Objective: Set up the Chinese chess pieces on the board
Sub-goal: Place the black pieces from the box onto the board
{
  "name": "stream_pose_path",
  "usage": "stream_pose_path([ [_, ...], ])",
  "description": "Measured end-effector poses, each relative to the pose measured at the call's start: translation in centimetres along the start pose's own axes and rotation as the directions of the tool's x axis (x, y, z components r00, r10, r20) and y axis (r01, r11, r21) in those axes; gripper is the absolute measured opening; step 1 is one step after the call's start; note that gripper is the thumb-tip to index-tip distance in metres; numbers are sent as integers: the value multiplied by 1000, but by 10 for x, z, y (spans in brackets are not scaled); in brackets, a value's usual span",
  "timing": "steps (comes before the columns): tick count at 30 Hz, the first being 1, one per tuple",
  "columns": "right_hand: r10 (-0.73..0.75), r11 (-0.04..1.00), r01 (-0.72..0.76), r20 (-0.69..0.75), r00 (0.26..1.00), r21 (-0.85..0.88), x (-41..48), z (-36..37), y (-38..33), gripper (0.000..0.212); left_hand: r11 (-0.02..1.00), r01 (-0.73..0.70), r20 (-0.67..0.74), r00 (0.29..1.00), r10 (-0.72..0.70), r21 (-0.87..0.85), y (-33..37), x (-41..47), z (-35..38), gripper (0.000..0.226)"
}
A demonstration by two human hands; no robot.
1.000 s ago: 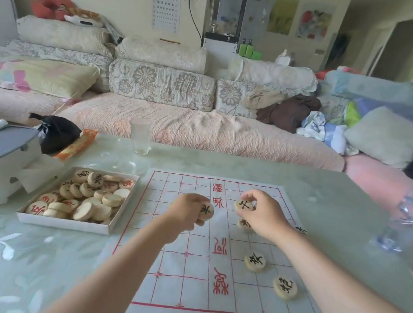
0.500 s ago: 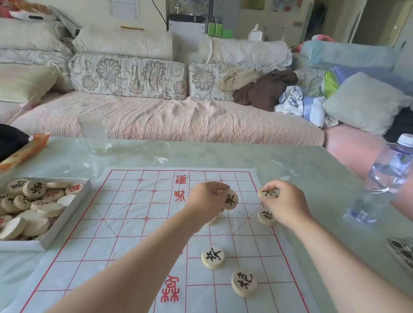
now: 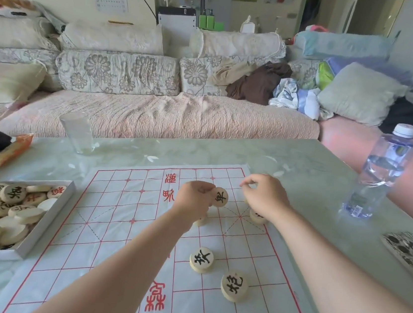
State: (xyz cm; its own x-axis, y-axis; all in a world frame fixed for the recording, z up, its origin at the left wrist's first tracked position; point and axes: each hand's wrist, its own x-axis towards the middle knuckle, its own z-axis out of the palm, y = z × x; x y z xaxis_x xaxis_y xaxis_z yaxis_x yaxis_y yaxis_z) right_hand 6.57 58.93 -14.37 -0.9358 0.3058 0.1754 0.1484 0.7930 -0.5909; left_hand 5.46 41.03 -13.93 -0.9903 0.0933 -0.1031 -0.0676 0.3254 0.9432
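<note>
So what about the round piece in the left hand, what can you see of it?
It is a pale round disc, wood by the look of it, thick-edged, with one black character on its flat face. The left hand pinches it by the rim, face tilted toward the camera, seemingly held above the far right part of the board. Nothing else touches it; the hand hides its left edge.

Paper board (image 3: 124, 224), red grid, lies flat. Two pale round black-character pieces sit face up at its near right: inner piece (image 3: 201, 259), corner piece (image 3: 234, 286). Third piece (image 3: 220, 197) is tilted, pinched by left hand (image 3: 195, 199) over the far right. Spare pieces (image 3: 11, 210) are heaped in white box (image 3: 45, 222), left of board.
</note>
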Motion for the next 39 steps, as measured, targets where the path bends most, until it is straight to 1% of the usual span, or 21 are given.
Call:
stream_pose_path([
  [2, -40, 969, 18, 85, 996, 247, -3, 2, -12, 16, 1000, -2, -1, 1000, 2, -24, 2, -1, 0, 20],
  [3, -67, 946, 23, 126, 990, 322, -5, 4, -18, 14, 1000, -13, -8, 1000, 13, -23, 3, -2, 0, 20],
  [5, -116, 904, 11, 219, 969, 428, -11, 8, -26, 12, 999, -27, -30, 999, 25, -40, 3, -6, -1, 19],
  [6, -139, 896, 11, 256, 957, 444, -13, 11, -28, 20, 998, -17, -41, 999, 15, -63, 3, -7, -2, 19],
  [8, -169, 914, 42, 285, 943, 404, -16, 16, -30, 39, 992, 25, -59, 998, -33, -123, 2, -10, -4, 19],
  [10, -182, 939, 86, 268, 946, 334, -19, 18, -34, 45, 978, 74, -44, 996, -84, -197, 0, -12, -8, 20],
  [11, -182, 948, 102, 253, 950, 300, -20, 18, -35, 45, 978, 79, -31, 996, -86, -192, -1, -14, -9, 21],
  [12, -184, 956, 115, 245, 952, 269, -23, 17, -36, 46, 993, 48, -26, 998, -51, -105, -2, -16, -11, 21],
  [13, -183, 964, 125, 245, 952, 236, -27, 14, -37, 46, 997, -19, -27, 999, 21, 69, -3, -20, -13, 20],
  [14, -183, 969, 133, 246, 952, 207, -32, 12, -37, 47, 966, -94, -23, 994, 102, 241, -5, -25, -15, 19],
  [15, -184, 972, 141, 243, 952, 186, -36, 7, -35, 47, 919, -167, -11, 983, 183, 358, -8, -30, -16, 19],
  [16, -182, 975, 143, 242, 953, 167, -41, 3, -33, 46, 885, -221, 16, 972, 235, 411, -10, -37, -15, 20],
  [19, -163, 980, 128, 245, 956, 152, -59, -17, -23, 38, 835, -319, 95, 946, 311, 448, -15, -62, -10, 21],
  [22, -151, 982, 118, 241, 959, 148, -84, -36, -8, 26, 768, -460, 254, 888, 384, 447, -20, -90, -7, 21],
  [24, -139, 985, 107, 263, 955, 133, -104, -49, 3, 23, 735, -514, 389, 849, 359, 443, -19, -108, -7, 21],
  [26, -109, 991, 78, 294, 950, 112, -124, -61, 16, 23, 646, -542, 464, 830, 310, 538, -19, -121, -5, 26],
  [28, -73, 994, 43, 322, 944, 101, -140, -71, 29, 24, 528, -583, 479, 811, 335, 618, -21, -131, -3, 32],
  [30, -35, 997, 8, 329, 944, 83, -155, -78, 39, 26, 472, -608, 475, 793, 381, 638, -24, -135, -2, 31],
  [32, -27, 997, 1, 336, 941, 77, -168, -84, 44, 28, 462, -615, 468, 787, 402, 638, -26, -137, -2, 28],
  [35, -54, 998, 42, 376, 925, 40, -180, -92, 47, 28, 465, -621, 464, 783, 415, 631, -24, -140, -1, 27],
  [39, -43, 989, 103, 471, 881, -103, -188, -96, 49, 30, 448, -612, 460, 789, 408, 652, -24, -141, 2, 27],
])
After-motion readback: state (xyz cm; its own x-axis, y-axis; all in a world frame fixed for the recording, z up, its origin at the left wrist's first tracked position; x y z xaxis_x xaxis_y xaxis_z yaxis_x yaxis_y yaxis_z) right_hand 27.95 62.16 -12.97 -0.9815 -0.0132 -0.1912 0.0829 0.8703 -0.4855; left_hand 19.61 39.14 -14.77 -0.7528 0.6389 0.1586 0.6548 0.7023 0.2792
